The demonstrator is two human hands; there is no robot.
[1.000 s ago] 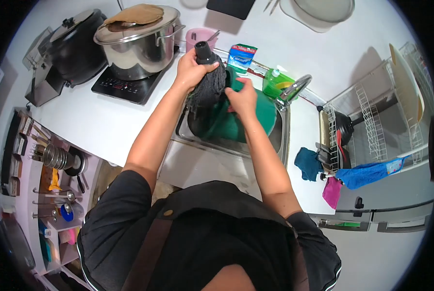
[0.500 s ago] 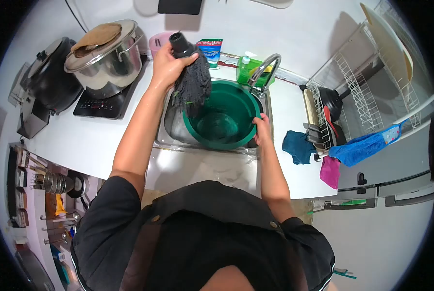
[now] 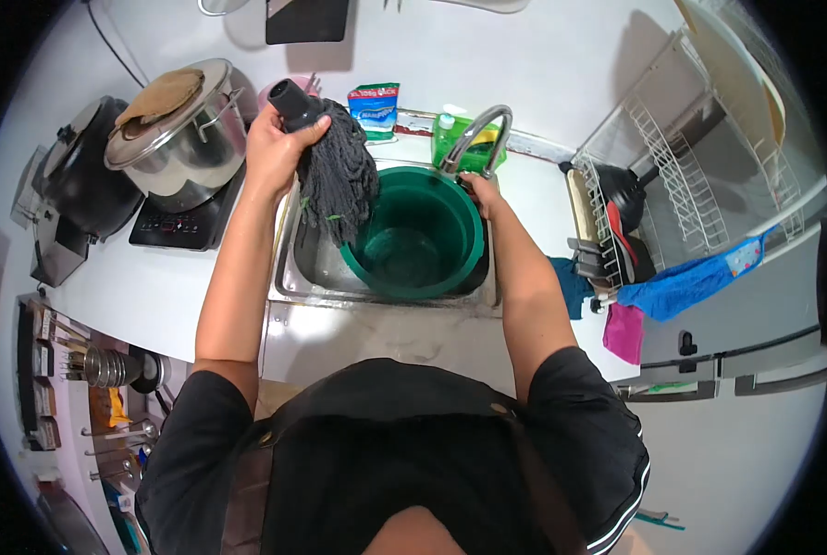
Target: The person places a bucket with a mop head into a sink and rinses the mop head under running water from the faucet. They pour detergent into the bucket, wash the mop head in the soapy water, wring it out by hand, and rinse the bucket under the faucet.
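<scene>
My left hand (image 3: 275, 153) grips the black plastic socket of a dark grey string mop head (image 3: 339, 176). Its wet-looking strands hang over the left rim of a green basin (image 3: 413, 289), with a small green bit caught in them. The basin sits tilted in a stainless steel sink (image 3: 289, 282), and a little water seems to lie in its bottom. At the base of the curved chrome faucet (image 3: 504, 125), my right hand (image 3: 480, 192) has its fingers curled round the fitting, partly hidden. No running water can be made out.
A steel pot (image 3: 182, 139) stands on an induction cooker (image 3: 178, 227) at the left, beside a black cooker (image 3: 90, 176). Behind the sink are a detergent pouch (image 3: 374, 111) and a green caddy (image 3: 446, 139). A wire dish rack (image 3: 677, 176) stands at the right.
My right hand has left the basin's right rim and moved up to the faucet base. The mop head, still in my left hand, has shifted slightly left relative to the basin. The view has shifted.
</scene>
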